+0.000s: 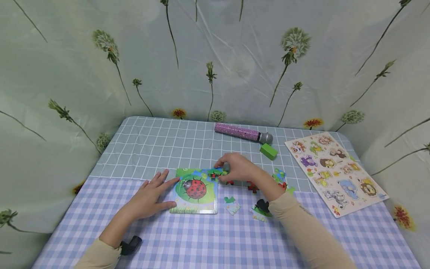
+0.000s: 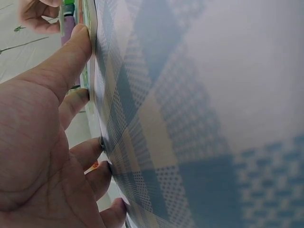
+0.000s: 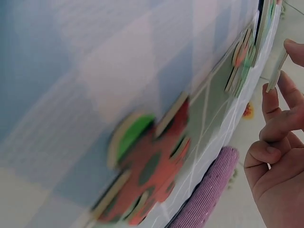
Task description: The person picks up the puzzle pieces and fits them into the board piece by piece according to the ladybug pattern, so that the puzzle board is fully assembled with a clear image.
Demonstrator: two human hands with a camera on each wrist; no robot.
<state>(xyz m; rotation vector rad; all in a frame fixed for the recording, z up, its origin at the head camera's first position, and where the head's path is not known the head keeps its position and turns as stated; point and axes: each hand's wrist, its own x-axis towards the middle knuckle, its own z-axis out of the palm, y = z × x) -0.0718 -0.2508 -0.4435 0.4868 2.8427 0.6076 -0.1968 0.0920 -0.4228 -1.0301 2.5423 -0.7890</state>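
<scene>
A square ladybug puzzle board (image 1: 196, 189) lies in front of me in the head view. My left hand (image 1: 152, 196) rests at its left side, fingers spread and fairly straight. Thumb and fingertips touch the board's edge in the left wrist view. Over the board's upper right corner, my right hand (image 1: 236, 168) pinches a thin puzzle piece (image 3: 277, 73) between thumb and fingers. The piece is seen nearly edge-on, so its picture is hidden. Near that corner a red and green piece (image 1: 215, 173) shows beside the fingertips. A red piece (image 3: 152, 171) lies below the right wrist.
Loose puzzle pieces lie to the board's right, among them a green and pale one (image 1: 232, 206) and a black and green one (image 1: 261, 209). Behind are a glittery pink microphone (image 1: 236, 131) and a green block (image 1: 268, 151). An animal puzzle board (image 1: 326, 186) lies at right.
</scene>
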